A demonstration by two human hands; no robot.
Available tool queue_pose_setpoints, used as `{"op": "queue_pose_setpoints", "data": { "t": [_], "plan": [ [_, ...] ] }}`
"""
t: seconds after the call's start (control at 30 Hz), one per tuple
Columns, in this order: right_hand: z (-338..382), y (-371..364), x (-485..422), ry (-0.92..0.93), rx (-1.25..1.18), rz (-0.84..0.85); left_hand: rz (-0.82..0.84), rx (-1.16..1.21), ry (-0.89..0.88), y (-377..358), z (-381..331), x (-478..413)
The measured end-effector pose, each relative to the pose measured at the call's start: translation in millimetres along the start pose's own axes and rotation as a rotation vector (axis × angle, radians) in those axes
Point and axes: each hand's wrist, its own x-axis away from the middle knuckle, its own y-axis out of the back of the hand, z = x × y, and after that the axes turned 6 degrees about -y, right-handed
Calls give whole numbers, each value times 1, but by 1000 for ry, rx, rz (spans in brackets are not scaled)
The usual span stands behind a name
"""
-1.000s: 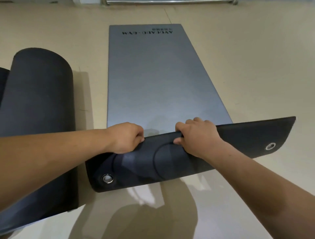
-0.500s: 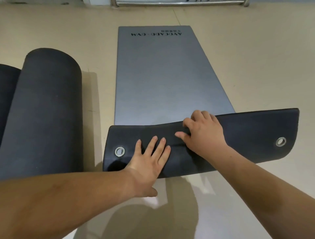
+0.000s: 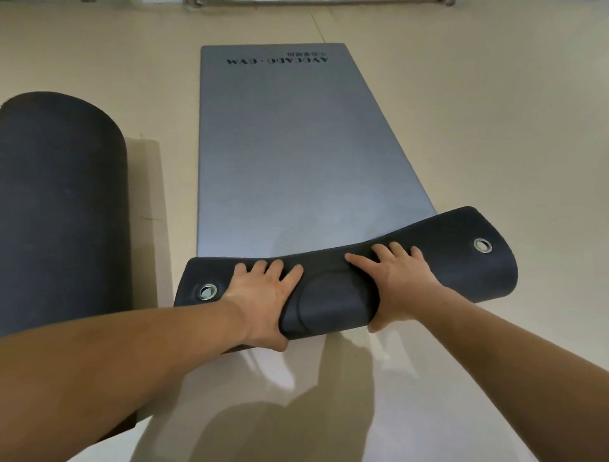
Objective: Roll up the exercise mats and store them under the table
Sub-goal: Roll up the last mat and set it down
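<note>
A grey exercise mat point(image 3: 290, 155) with black lettering at its far end lies flat on the floor, stretching away from me. Its near end is folded over into the start of a roll point(image 3: 333, 296), dark underside up, with a metal eyelet point(image 3: 208, 291) at the left corner and another eyelet point(image 3: 482, 245) at the right. My left hand point(image 3: 263, 296) grips the roll's left half, fingers on top and thumb under the near edge. On the right half, my right hand point(image 3: 398, 277) holds it the same way.
A second dark mat point(image 3: 62, 211), fully rolled, lies on the floor to the left, parallel to the grey mat. The beige floor point(image 3: 494, 132) stretches to the right and ahead. A metal bar point(image 3: 316, 2) runs along the far edge.
The folded end has curled further over into a roll. My left hand went from gripping the edge, to lying flat, to wrapping the roll. My right hand shifted on top.
</note>
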Motion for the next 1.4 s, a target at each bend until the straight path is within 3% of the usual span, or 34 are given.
{"op": "queue_pose_setpoints", "data": {
  "t": [0.2, 0.37, 0.47, 0.57, 0.7, 0.8, 0.87, 0.97, 1.1, 1.2, 1.3, 1.4],
  "plan": [
    [-10, 18, 14, 78, -91, 82, 48, 290, -105, 17, 8, 16],
    [-5, 31, 30, 92, -257, 397, 394, 565, -195, 42, 30, 26],
    [4, 33, 24, 89, -344, 471, 495, 645, -172, 42, 43, 25],
    [8, 35, 10, 55, -448, 538, 436, 665, -125, 38, 54, 25],
    [3, 55, -8, 13, -576, 533, 157, 574, -90, 49, 63, 29],
    [2, 65, -23, -5, -639, 460, -117, 277, -117, 52, 47, 39],
    [0, 67, -32, -26, -659, 377, -189, 27, -110, 50, 27, 42],
    [4, 66, -35, -31, -588, 254, -219, -162, -118, 47, 13, 42],
    [5, 64, -35, -4, -553, 217, -207, -102, -95, 43, 12, 47],
    [-4, 70, -36, 9, -552, 293, -86, -155, -36, 31, 14, 46],
    [4, 73, -36, 23, -407, 453, -35, -24, -28, 31, 35, 44],
    [14, 67, -40, 8, -404, 469, -68, -54, -93, 26, 42, 45]
  ]
}}
